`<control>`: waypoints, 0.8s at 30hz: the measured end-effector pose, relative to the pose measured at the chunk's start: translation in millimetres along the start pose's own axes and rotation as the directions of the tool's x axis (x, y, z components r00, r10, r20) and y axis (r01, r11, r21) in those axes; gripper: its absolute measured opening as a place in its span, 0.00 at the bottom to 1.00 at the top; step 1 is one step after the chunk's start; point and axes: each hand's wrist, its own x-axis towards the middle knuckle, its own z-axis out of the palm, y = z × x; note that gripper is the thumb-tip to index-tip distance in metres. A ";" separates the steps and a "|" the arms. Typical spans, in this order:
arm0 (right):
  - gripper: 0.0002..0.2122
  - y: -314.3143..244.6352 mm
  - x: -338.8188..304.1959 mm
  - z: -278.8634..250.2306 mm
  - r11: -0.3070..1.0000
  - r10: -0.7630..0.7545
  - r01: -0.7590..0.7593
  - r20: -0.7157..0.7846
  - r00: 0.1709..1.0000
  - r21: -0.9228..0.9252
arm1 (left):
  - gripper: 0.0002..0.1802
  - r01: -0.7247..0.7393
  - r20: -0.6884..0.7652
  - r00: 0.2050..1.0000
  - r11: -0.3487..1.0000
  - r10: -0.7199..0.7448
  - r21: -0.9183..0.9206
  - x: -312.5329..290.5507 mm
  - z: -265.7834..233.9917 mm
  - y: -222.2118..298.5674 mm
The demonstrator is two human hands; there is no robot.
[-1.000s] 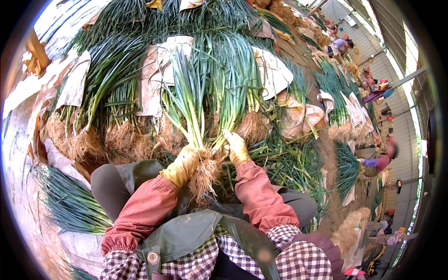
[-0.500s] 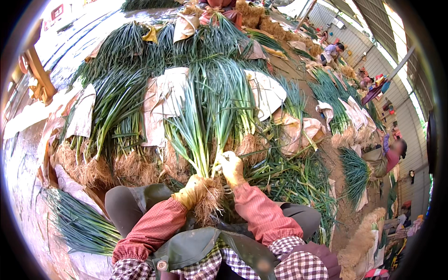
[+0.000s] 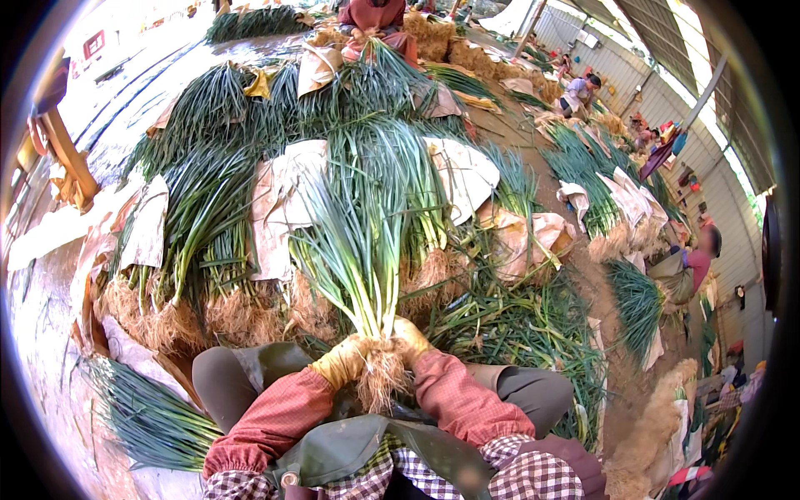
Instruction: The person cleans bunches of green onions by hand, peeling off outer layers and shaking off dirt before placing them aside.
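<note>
The person's two gloved hands are meeting low in the middle of the scene, near the body. The left hand (image 3: 342, 362) is coming in from the near left, its back facing up, and is holding the bunch of green onions (image 3: 367, 279) from the left side, just above the roots (image 3: 385, 377). The right hand (image 3: 410, 340) is reaching in from the near right and is gripping the same bunch from the right side, opposite the left; its fingertips are hiding behind the stalks. Both forearms are slanting inward, with the left sleeve (image 3: 271, 417) and the right sleeve (image 3: 462, 396) forming a V shape that is pointing away from the body.

The bunch is standing between the hands, its leaves fanning toward the far side and its roots hanging toward the near side, above the apron (image 3: 342, 454). Loose leaves (image 3: 521, 342) are lying to the right of the right hand, while another bundle (image 3: 154, 417) is lying at the near left, beside the left knee (image 3: 223, 383). A pale cloth (image 3: 287, 200) is covering part of the onion heap (image 3: 204, 196) beyond the hands.
</note>
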 end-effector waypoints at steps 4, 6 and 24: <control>0.09 -49.4 44.5 13.5 0.971 -0.120 0.012 -0.448 0.886 -0.238 | 0.10 -0.008 0.012 1.000 0.998 0.009 -0.054 -22.1 14.0 16.8; 0.08 -145.8 51.2 -27.6 0.634 -0.482 0.086 -0.306 0.821 -0.768 | 0.12 -0.015 0.093 0.995 0.999 0.018 -0.038 -13.8 17.4 11.7; 0.11 -38.3 -60.4 57.5 0.065 -0.343 0.222 0.187 0.920 -0.973 | 0.06 -0.088 -0.233 0.967 0.993 0.105 0.080 -3.2 12.0 16.2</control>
